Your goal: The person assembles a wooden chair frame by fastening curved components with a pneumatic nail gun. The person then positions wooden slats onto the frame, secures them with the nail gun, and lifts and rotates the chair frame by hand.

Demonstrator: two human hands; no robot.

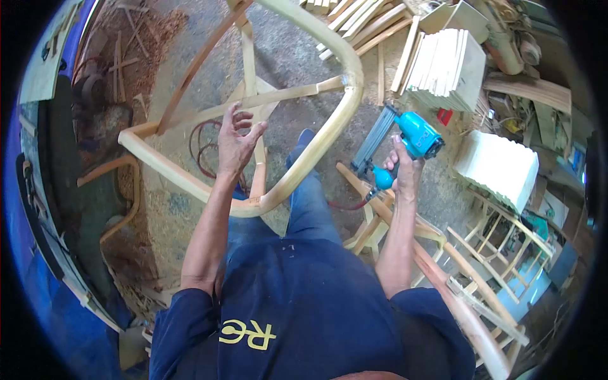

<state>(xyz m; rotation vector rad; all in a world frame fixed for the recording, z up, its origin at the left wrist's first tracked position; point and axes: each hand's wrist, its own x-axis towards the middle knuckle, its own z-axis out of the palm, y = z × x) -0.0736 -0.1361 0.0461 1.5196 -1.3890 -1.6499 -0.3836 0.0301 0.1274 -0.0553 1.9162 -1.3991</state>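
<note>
The left hand (238, 138) is hovering within the outline of a large wooden frame (322, 147), its fingers loosely curled, the thumb standing apart, and is gripping nothing; whether a fingertip is brushing the crosspiece (285, 95) I cannot tell. The right hand (405, 163) is closing around the handle of a teal nail gun (419, 134), holding it up to the right of the frame, its long magazine (373, 140) slanting away and a red hose (347, 206) trailing near the grip. The frame is standing in front of the body, at the left and centre, its curved rail looping around and its forearm-side corner lying close to the legs in jeans (315, 218). As for progress, the rail, crosspiece and uprights (248, 57) are already appearing joined, while no seat panel or slats are showing within the rail, so the piece is looking like a partly built skeleton; how firmly its joints are fixed is not showing. More wooden frames (465, 278) are leaning at the right, and pale boards (437, 63) are lying stacked beyond the gun. Of containers, only a light-blue rounded thing (532, 291) behind those frames is perhaps passing for one, the edge of the view being too warped to show any contents.
</note>
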